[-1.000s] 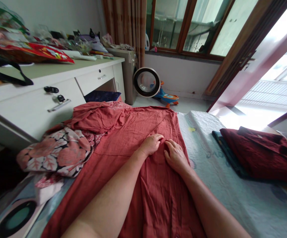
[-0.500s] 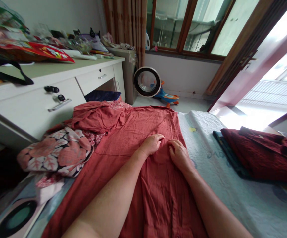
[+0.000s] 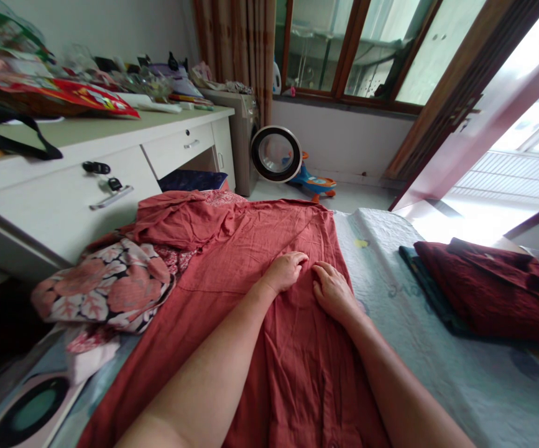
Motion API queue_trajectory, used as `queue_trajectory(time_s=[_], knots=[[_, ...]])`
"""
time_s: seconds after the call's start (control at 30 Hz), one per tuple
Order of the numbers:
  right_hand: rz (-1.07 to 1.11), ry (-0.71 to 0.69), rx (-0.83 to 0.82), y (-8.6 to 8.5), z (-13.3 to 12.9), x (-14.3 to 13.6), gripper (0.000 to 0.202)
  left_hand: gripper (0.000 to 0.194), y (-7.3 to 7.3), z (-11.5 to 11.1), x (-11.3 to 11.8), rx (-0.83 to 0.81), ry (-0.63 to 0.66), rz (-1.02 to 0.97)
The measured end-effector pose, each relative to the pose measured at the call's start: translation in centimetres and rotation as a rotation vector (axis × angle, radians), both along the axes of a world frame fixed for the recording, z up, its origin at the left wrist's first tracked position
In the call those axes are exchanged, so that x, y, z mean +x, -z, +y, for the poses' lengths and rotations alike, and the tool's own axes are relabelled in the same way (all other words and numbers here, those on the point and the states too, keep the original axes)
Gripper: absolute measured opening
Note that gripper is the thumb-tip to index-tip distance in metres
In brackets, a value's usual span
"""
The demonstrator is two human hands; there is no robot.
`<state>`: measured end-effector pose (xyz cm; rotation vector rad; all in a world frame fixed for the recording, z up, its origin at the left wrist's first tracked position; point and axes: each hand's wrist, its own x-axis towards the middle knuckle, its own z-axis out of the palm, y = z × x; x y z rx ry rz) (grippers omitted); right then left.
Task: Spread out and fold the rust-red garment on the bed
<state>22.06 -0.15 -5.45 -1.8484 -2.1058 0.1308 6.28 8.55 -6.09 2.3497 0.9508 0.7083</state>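
A long brick-red cloth garment (image 3: pixel 232 261) lies spread over the bed, with wrinkles running down its middle. My left hand (image 3: pixel 288 271) is on its upper part, with fingers curled together at the cloth; their undersides are hidden. Close beside it, my right hand (image 3: pixel 333 287) lies palm down near the garment's right edge, its fingers stretched out flat on the fabric. Bunched red cloth (image 3: pixel 180 218) forms a heap at the garment's upper left. A floral-patterned cloth (image 3: pixel 110 286) lies crumpled just in front of that heap.
Folded dark red clothing (image 3: pixel 493 292) is stacked on the bed sheet (image 3: pixel 390 274) at right. A white desk (image 3: pixel 124 180) with cluttered top borders the bed's left side. Beyond the bed, a washing machine (image 3: pixel 239 137) has its round door open, near a blue ride-on toy (image 3: pixel 313 182).
My right hand has shifted slightly left and flattened on the cloth, closer to my left hand. The left hand and the garment look nearly unchanged.
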Motion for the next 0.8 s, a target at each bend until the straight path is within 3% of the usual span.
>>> queue_trajectory(time_s=[0.8], knots=[[0.109, -0.005, 0.054, 0.68, 0.51, 0.71, 0.034, 0.037, 0.39, 0.12, 0.07, -0.006, 0.003, -0.027]])
